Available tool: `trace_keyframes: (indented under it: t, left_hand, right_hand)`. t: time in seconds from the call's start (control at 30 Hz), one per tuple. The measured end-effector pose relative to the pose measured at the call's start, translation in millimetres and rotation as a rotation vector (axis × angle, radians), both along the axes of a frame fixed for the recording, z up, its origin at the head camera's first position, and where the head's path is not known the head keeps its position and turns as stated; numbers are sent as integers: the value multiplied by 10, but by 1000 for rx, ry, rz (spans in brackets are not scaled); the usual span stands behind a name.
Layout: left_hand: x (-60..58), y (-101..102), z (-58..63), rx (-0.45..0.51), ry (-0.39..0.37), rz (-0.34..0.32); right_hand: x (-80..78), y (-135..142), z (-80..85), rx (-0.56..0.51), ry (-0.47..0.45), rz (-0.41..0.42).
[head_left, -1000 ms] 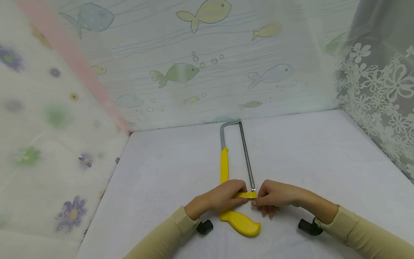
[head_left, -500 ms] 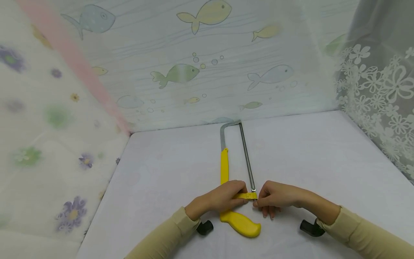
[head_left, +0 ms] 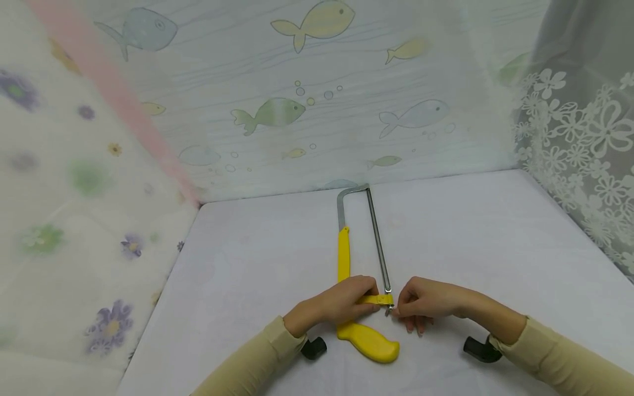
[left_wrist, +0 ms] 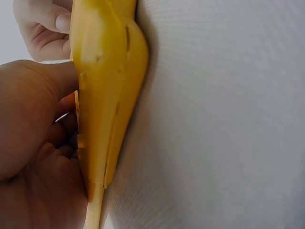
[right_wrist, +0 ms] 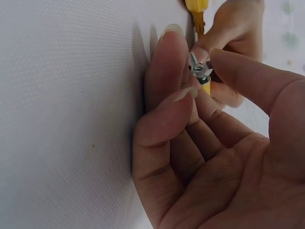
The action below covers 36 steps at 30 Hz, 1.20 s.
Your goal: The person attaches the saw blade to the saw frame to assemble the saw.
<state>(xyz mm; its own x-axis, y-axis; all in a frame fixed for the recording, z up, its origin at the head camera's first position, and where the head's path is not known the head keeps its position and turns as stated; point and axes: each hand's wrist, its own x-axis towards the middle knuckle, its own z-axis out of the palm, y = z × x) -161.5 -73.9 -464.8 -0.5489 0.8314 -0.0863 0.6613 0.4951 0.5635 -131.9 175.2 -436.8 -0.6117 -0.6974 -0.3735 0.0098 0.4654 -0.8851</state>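
Observation:
A hacksaw with a yellow handle (head_left: 369, 342) and a grey metal front lies flat on the white table, its narrow blade (head_left: 378, 242) on the right side. My left hand (head_left: 342, 301) reaches over the yellow frame and grips its short crossbar (head_left: 383, 300); the handle fills much of the left wrist view. At the crossbar's outer end, a small metal wing nut (right_wrist: 199, 69) shows. Thumb and index finger of my right hand (head_left: 436, 300) are at this nut, the thumb tip right at one wing. The right hand's other fingers are curled close to the tabletop.
Black wrist camera mounts (head_left: 314, 348) (head_left: 482, 349) sit below both cuffs. A fish-print curtain (head_left: 317, 110) hangs along the table's far edge, a flower-print one (head_left: 99, 247) on the left and a lace one (head_left: 584, 121) on the right.
My right hand has shifted slightly right, and the wing nut now shows beside its fingertips in the head view. The left hand and the hacksaw stay in place.

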Motion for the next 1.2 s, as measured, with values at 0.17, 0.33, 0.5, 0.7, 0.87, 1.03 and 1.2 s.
trace_keyframes:
  t: [0.17,0.33,0.5,0.7,0.87,1.03,1.2]
  left_hand:
    - [2,2,-25,-7,-6,9]
    - [10,4,-16,-6,-9,12]
    - [16,2,-6,-7,-10,13]
    - [16,2,-2,-13,-13,17]
    - [11,3,-8,-10,-8,13]
    - [4,1,-12,-5,1,6]
    - [-9,1,-12,-1,3,1]
  right_hand:
    - [8,13,-17,-4,20,-2]
    - [21,9,-29,6,52,-8]
    - [25,1,-38,14,75,-7]
    - [31,2,-47,-20,31,2]
    - [29,-8,-57,-28,23,23]
    - [25,-37,-47,-16,25,25]
    - [30,-55,-22,-17,15,12]
